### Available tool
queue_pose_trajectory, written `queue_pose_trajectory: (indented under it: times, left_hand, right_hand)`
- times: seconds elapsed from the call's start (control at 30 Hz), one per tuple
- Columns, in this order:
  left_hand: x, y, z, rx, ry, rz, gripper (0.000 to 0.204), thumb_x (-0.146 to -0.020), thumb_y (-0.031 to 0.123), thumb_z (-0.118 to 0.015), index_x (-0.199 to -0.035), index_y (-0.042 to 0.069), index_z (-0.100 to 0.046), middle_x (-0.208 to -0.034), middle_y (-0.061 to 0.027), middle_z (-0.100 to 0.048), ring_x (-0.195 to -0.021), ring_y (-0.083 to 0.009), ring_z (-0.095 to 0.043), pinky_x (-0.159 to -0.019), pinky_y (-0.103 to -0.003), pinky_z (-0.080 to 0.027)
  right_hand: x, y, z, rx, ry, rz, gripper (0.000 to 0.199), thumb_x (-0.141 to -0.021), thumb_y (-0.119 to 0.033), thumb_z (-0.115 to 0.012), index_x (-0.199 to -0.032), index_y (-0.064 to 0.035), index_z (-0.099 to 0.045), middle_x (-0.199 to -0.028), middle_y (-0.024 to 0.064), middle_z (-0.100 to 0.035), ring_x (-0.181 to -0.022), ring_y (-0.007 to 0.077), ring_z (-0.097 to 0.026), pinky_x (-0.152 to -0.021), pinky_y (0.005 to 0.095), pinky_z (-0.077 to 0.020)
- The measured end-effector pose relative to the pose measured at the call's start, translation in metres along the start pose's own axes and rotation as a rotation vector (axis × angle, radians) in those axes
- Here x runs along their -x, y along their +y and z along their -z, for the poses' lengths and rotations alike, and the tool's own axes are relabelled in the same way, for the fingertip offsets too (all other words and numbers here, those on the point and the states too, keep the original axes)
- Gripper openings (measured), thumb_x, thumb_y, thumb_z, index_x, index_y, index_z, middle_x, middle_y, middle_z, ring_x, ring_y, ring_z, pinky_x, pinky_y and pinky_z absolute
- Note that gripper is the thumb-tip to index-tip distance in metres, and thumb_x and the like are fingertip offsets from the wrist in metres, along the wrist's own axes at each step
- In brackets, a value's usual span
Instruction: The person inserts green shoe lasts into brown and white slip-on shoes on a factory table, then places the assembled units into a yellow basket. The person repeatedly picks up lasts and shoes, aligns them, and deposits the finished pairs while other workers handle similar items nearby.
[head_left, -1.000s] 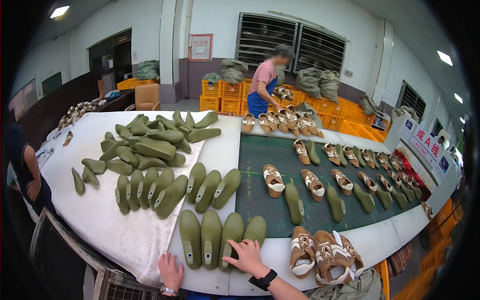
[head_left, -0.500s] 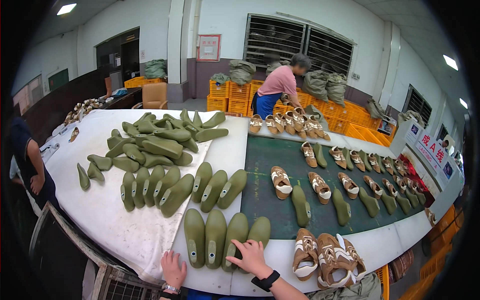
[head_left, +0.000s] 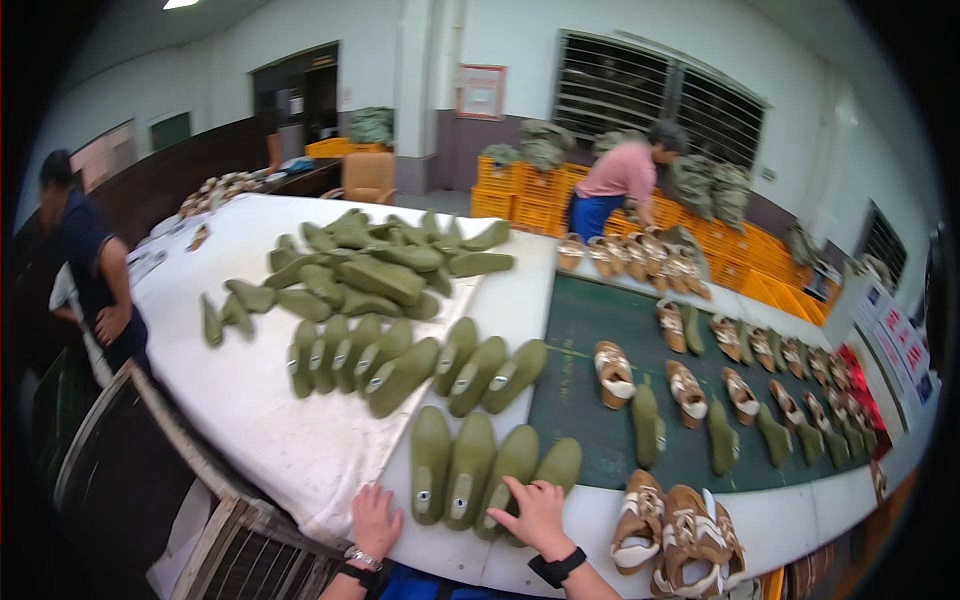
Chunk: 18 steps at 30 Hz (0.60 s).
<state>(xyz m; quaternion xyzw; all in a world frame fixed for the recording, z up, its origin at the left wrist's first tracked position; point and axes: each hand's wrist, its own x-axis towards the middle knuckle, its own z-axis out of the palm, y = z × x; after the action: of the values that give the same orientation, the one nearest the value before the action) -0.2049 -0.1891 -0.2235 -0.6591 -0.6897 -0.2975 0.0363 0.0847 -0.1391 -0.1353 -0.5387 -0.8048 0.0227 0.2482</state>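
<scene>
My left hand (head_left: 374,520) lies flat on the white table (head_left: 250,400) at its near edge, fingers apart, holding nothing, just left of a row of several olive green shoe lasts (head_left: 470,470). My right hand (head_left: 538,512), with a black watch on the wrist, rests with spread fingers on the heel ends of the two rightmost lasts in that row. Right of it stand tan and white sandals on lasts (head_left: 680,525).
More green lasts lie in rows (head_left: 400,365) and in a pile (head_left: 380,265) farther back. A dark green mat (head_left: 600,340) carries many sandals. One person in pink (head_left: 625,180) works by orange crates (head_left: 520,195); another in dark blue (head_left: 95,280) stands left. A metal rack (head_left: 160,470) is below left.
The view has shifted slightly closer and lower. Both hands stay at the near row of lasts, the right one settling onto the rightmost lasts. The person in pink bent further over the table.
</scene>
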Motion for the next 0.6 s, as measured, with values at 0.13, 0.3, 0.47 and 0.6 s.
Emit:
queue_pose_trajectory:
  times: [0.13, 0.3, 0.47, 0.6]
  left_hand:
    - [0.002, 0.002, 0.002, -0.041, 0.033, -0.039, 0.039, -0.077, 0.02, -0.067, -0.112, 0.005, -0.06, -0.125, -0.0193, -0.053, -0.121, -0.0403, -0.045, -0.102, -0.05, -0.036]
    - [0.003, 0.007, 0.008, -0.018, 0.012, 0.022, 0.039, -0.082, 0.027, -0.064, -0.116, 0.01, -0.058, -0.128, -0.015, -0.051, -0.124, -0.0365, -0.044, -0.103, -0.05, -0.034]
    - [0.002, 0.01, 0.012, -0.006, 0.011, 0.028, 0.039, -0.083, 0.028, -0.064, -0.117, 0.011, -0.058, -0.129, -0.0132, -0.05, -0.125, -0.0345, -0.043, -0.103, -0.049, -0.034]
    - [0.003, 0.011, 0.012, -0.02, -0.002, 0.033, 0.039, -0.083, 0.029, -0.063, -0.118, 0.011, -0.057, -0.131, -0.0129, -0.051, -0.125, -0.0335, -0.043, -0.104, -0.048, -0.034]
  right_hand:
    - [0.001, 0.001, 0.002, -0.077, -0.004, 0.009, 0.062, -0.07, -0.052, -0.073, -0.118, -0.015, -0.061, -0.089, 0.0084, -0.064, -0.101, 0.0312, -0.051, -0.09, 0.0476, -0.0334]
    - [0.004, 0.002, 0.0, -0.06, 0.02, 0.022, 0.053, -0.074, -0.031, -0.073, -0.12, -0.0096, -0.059, -0.099, 0.0121, -0.061, -0.103, 0.0341, -0.047, -0.094, 0.0456, -0.0354]
    - [0.005, 0.003, -0.004, -0.096, 0.029, -0.01, 0.051, -0.076, -0.029, -0.071, -0.121, -0.0085, -0.058, -0.095, 0.011, -0.06, -0.103, 0.0335, -0.046, -0.095, 0.0448, -0.0341]
    - [0.007, 0.004, -0.006, -0.088, 0.055, 0.001, 0.048, -0.078, -0.026, -0.069, -0.12, -0.0079, -0.058, -0.095, 0.011, -0.06, -0.102, 0.0333, -0.046, -0.095, 0.0447, -0.0342]
